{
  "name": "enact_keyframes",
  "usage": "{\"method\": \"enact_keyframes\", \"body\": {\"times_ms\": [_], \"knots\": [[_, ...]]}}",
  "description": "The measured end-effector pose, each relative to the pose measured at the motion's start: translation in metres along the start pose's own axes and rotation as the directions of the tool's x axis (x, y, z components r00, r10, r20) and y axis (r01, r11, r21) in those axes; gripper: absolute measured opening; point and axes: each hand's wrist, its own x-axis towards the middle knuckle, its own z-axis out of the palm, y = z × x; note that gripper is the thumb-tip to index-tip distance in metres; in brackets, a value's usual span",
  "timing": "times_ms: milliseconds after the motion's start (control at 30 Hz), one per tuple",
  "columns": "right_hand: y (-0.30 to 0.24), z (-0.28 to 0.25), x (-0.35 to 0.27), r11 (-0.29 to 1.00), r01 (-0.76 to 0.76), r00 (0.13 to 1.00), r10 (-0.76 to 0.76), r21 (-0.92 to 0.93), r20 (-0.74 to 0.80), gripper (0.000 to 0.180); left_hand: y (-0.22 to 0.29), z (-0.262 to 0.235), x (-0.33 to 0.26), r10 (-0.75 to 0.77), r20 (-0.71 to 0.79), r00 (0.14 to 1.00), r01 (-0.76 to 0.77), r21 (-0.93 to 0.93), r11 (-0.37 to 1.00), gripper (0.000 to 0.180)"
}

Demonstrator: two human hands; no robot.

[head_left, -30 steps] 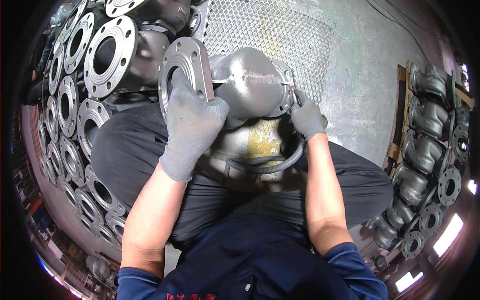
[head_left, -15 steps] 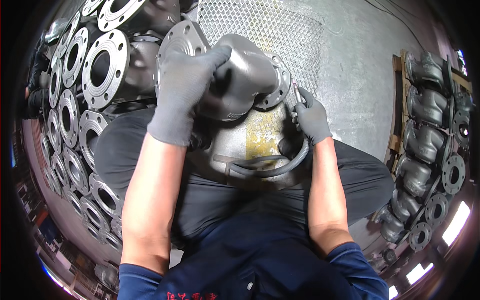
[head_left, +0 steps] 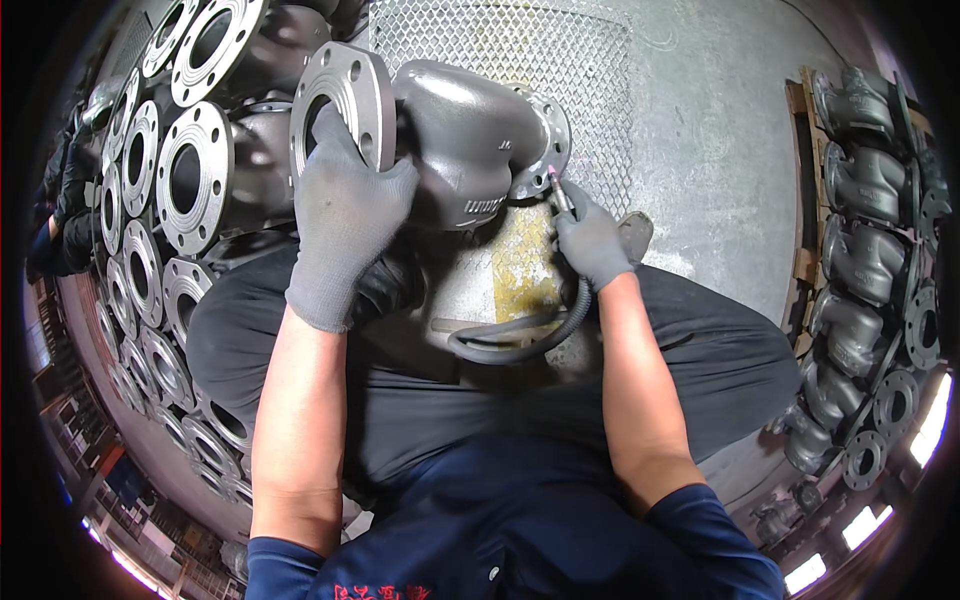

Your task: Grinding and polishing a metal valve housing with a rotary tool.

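Observation:
A grey cast-metal valve body (head_left: pixel 455 140) with a round flange at each end lies before me on a metal mesh sheet. My left hand (head_left: pixel 350 220), in a grey glove, grips its left flange (head_left: pixel 377 110), fingers hooked into the bore and thumb outside. Gloved as well, my right hand (head_left: pixel 592 240) is closed round a slim pen-shaped air grinder (head_left: pixel 560 190) with a pink tip. That tip is at the face of the right flange (head_left: pixel 556 135), near a bolt hole. From the tool a dark ribbed hose (head_left: pixel 530 350) curves down between my legs.
Many similar flanged castings (head_left: pixel 190 180) are stacked close on my left. Another row of valve bodies (head_left: pixel 865 185) stands on a wooden pallet (head_left: pixel 806 200) at the right. Under the work lies the mesh sheet (head_left: pixel 600 60), on a concrete floor with worn yellow paint (head_left: pixel 520 265).
The valve body has turned, showing more of its left flange. My left hand has shifted from its top to the flange bore. My right hand brought the grinder tip left to the right flange.

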Motion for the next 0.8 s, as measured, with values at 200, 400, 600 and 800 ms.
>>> {"method": "enact_keyframes", "body": {"times_ms": [200,400,600,800], "knots": [[0.001,0.025,0.036,0.995,0.095,0.993,-0.094,0.018,-0.078,0.058,0.017,0.003,0.011,-0.109,-0.050,0.993,0.108,-0.019,0.994,0.057],[-0.011,0.023,0.063,0.999,-0.004,0.999,0.006,0.043,-0.048,0.057,0.025,0.008,0.017,-0.229,-0.089,0.969,0.218,-0.120,0.969,0.056],[-0.004,0.038,0.055,0.996,0.051,0.998,-0.048,0.070,-0.047,0.058,0.026,0.008,0.026,-0.171,-0.128,0.977,0.152,-0.143,0.978,0.053],[-0.001,0.038,0.072,0.994,0.062,0.991,-0.050,0.093,-0.125,0.060,0.031,0.007,0.025,-0.220,-0.098,0.970,0.189,-0.258,0.947,0.054]]}}
